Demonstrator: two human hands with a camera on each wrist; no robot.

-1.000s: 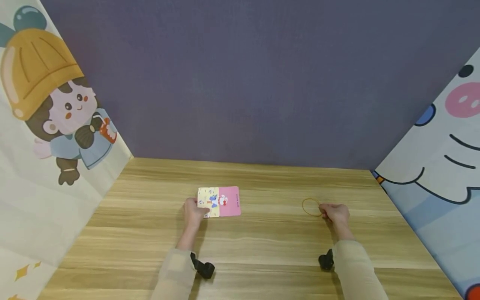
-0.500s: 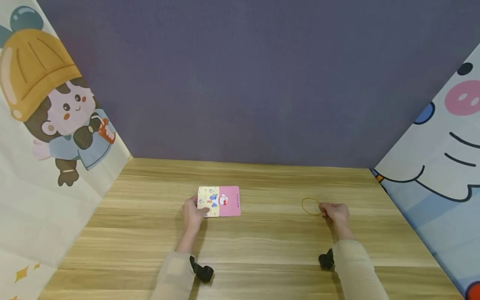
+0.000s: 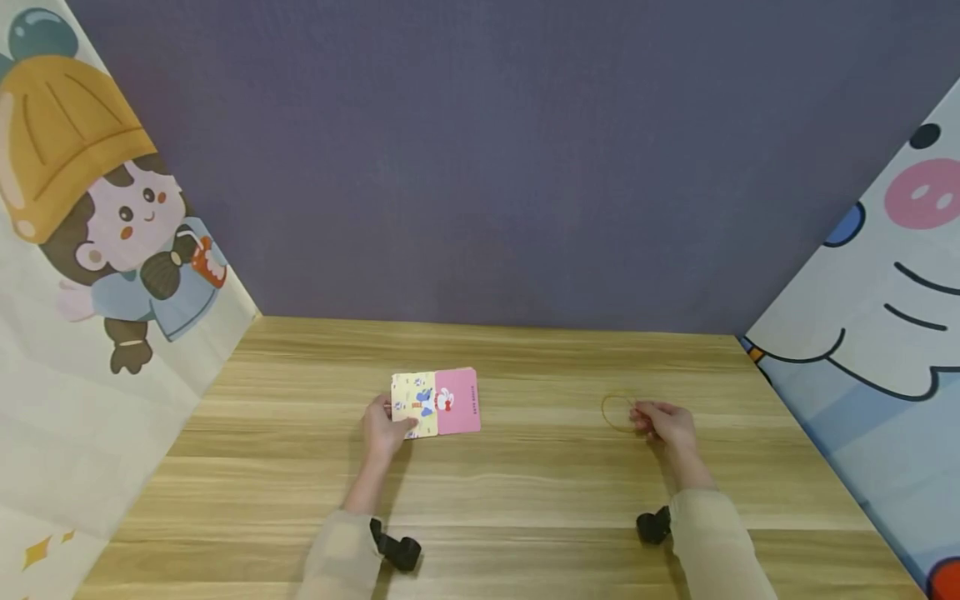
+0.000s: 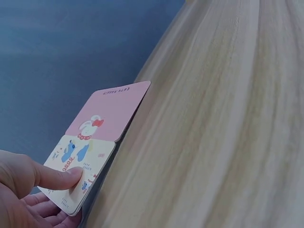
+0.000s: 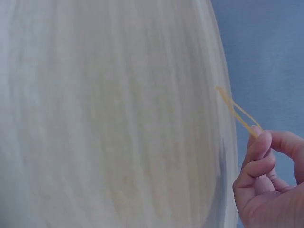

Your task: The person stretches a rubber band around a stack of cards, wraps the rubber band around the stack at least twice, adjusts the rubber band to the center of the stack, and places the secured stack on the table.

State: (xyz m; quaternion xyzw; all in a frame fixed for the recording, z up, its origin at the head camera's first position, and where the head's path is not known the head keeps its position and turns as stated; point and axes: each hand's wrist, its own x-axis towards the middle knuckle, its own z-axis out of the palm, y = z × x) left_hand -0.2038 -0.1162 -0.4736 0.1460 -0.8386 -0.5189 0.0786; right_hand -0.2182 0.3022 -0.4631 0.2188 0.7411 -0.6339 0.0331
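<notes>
My left hand [image 3: 384,429] grips the cream end of a flat booklet-like item [image 3: 456,408], its thumb on top and the other fingers beneath. One half of this item is cream with a blue figure, the other pink with a white rabbit. In the left wrist view the pink half [image 4: 114,107] points away from the thumb. Over on the right, my right hand [image 3: 670,425] pinches a thin yellow rubber band [image 3: 604,410] between thumb and forefinger. The band hangs as a loop toward the left, and the right wrist view shows it [image 5: 232,109] edge-on.
A wood-grain table [image 3: 517,492] lies under both hands. Behind it rises a dark grey-blue panel [image 3: 480,167]. Cartoon-printed sheets flank the table on the left [image 3: 45,400] and right [image 3: 885,350]. Each wrist wears a black camera mount.
The left hand has tilted the cream-and-pink item slightly and drawn it a little left. The right hand's fingers have shifted slightly with the rubber band still pinched. The head view has turned a little.
</notes>
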